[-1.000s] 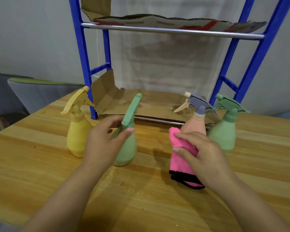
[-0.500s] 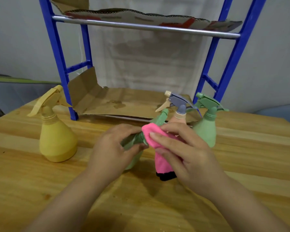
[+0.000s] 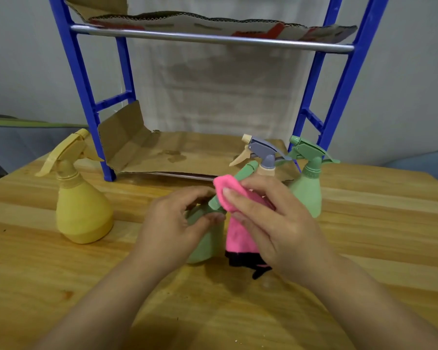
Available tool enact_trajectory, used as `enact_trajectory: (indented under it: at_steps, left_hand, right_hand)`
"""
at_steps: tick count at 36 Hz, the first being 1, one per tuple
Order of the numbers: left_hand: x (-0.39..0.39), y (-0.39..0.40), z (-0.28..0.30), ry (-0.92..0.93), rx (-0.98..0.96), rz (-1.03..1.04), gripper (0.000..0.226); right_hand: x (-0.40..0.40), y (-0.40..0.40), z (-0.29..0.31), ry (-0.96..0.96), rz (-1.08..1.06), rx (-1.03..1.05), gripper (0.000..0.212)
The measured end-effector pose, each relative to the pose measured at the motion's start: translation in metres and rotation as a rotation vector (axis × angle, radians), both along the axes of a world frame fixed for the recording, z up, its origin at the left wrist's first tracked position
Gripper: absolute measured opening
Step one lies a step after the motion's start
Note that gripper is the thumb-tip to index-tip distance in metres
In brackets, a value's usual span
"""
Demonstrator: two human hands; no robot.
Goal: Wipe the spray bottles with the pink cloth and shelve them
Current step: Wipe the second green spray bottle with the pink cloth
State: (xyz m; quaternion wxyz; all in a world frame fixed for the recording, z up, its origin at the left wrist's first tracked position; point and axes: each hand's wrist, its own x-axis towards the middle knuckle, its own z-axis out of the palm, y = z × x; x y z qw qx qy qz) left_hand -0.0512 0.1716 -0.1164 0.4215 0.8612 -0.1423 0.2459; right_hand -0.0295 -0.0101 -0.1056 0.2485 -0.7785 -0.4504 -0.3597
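step: wiping first green bottle, none shelved yet | left hand fingers curl round its neck; right hand fingers pinch cloth on sprayer | next, I judge: rub body, then lift to rack behind fingers | wooden surface, grey wall; yellow bottle left of fingers, two more behind.

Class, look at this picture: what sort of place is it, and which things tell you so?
Probably a home or workroom corner set up for tidying: a wooden table, a blue rack with cardboard-lined shelves, and a chair at the left.
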Motion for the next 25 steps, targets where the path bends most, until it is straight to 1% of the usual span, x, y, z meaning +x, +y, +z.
enact_trajectory:
  at_steps: [2, 5, 7, 10, 12, 15, 17, 22, 25]
  left_hand:
    - [0.0, -0.001, 0.001, -0.001, -0.009, -0.001, 0.036]
    - [0.0, -0.001, 0.001, 0.0, -0.031, -0.004, 0.038]
    - [-0.001, -0.002, 0.001, 0.014, -0.03, -0.004, 0.035]
    - [-0.001, -0.003, 0.001, 0.036, -0.056, 0.002, 0.032]
    - [-0.002, -0.004, 0.0, 0.06, -0.11, -0.007, 0.029]
    - [-0.003, -0.006, -0.001, 0.129, -0.277, -0.045, 0.029]
    - [-0.004, -0.006, -0.001, 0.174, -0.348, -0.068, 0.031]
    - [-0.004, 0.0, -0.001, 0.219, -0.436, -0.075, 0.034]
    - [-0.005, 0.001, 0.0, 0.235, -0.436, -0.071, 0.035]
  right_hand:
    - [0.004, -0.003, 0.003, 0.017, -0.025, 0.022, 0.031]
    - [0.015, -0.012, 0.01, 0.115, -0.131, 0.116, 0.034]
    - [0.02, -0.019, 0.01, 0.102, -0.169, 0.104, 0.034]
    - [0.017, -0.022, 0.009, 0.082, -0.139, 0.082, 0.035]
    - [0.015, -0.023, 0.007, 0.061, -0.119, 0.086, 0.033]
    - [0.013, -0.025, 0.005, 0.045, -0.121, 0.125, 0.031]
    - [0.012, -0.027, 0.003, 0.061, -0.138, 0.156, 0.031]
    - [0.009, -0.026, -0.003, 0.142, -0.164, 0.2, 0.031]
    - [0.006, -0.022, -0.004, 0.185, -0.168, 0.219, 0.034]
